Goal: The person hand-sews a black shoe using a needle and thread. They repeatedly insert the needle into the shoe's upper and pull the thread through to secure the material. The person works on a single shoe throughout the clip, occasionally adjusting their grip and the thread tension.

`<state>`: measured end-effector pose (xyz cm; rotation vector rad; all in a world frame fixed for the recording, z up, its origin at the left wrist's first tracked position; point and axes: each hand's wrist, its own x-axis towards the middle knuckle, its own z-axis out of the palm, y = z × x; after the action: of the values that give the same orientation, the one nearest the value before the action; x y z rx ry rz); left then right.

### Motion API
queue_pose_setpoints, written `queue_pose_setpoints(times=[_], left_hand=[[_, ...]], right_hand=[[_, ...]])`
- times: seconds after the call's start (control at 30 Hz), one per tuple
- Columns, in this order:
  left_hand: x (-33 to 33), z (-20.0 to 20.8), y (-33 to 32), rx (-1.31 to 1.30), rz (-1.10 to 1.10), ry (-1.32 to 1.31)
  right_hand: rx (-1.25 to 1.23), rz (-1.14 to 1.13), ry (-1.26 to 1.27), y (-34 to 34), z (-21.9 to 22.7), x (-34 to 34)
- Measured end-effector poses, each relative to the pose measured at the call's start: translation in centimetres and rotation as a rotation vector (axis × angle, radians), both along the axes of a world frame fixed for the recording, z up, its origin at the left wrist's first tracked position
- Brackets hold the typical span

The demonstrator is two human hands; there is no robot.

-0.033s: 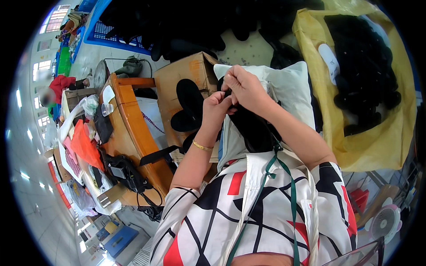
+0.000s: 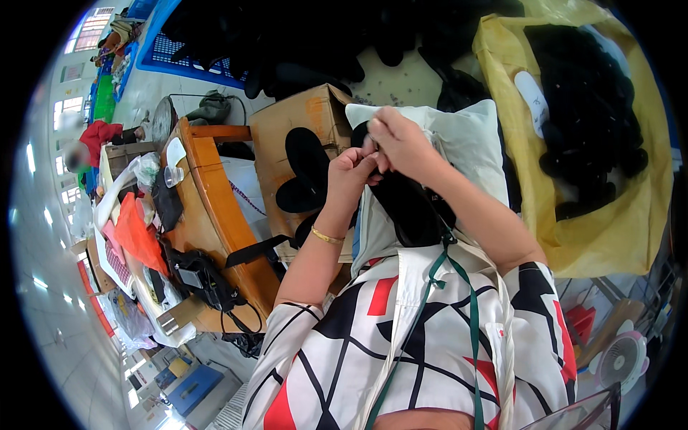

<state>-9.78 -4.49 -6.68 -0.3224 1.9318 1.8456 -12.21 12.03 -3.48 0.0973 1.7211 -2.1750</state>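
A long black shoe-shaped piece (image 2: 405, 208) lies on a white cushion-like sack (image 2: 476, 147) in front of me. My left hand (image 2: 350, 168) is closed at its far part, thumb and fingers pinched on the edge. My right hand (image 2: 401, 143) is pinched just beside and above the left fingertips, almost touching them. Anything thin or small between its fingers is too fine to make out. Both hands partly cover the far end of the black piece. A dark green cord (image 2: 437, 276) hangs down my front near its close end.
To the left stand a cardboard box (image 2: 269, 118) with black sole-shaped pieces (image 2: 307, 161) against it and a wooden table (image 2: 193, 236) with a black bag (image 2: 201, 279). A yellow sack (image 2: 648, 215) of black pieces stands right. A blue crate (image 2: 154, 57) is far left, a fan (image 2: 622, 362) lower right.
My right hand has shifted slightly to the right and toward me, with its fingers curled more tightly. The left hand stays in place.
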Motion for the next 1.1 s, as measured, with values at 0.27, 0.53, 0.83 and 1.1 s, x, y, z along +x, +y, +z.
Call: queue_pose_setpoints(times=[0.27,0.53,0.83,1.1], left_hand=[[0.3,-0.3,0.0,-0.005,0.089,0.018],[0.2,0.2,0.7,-0.052,0.055,0.032],[-0.1,0.3,1.4,-0.06,0.011,0.098],[2.0,-1.5,-1.6,-0.385,0.059,0.28]], right_hand=[[-0.564,-0.574,-0.226,18.3,0.6,1.5],[-0.44,-1.219,0.319,51.4,-0.6,10.4],[0.364,-1.333,0.418,52.2,-5.0,15.1],[0.704,-0.29,0.472,16.9,-4.5,6.3]])
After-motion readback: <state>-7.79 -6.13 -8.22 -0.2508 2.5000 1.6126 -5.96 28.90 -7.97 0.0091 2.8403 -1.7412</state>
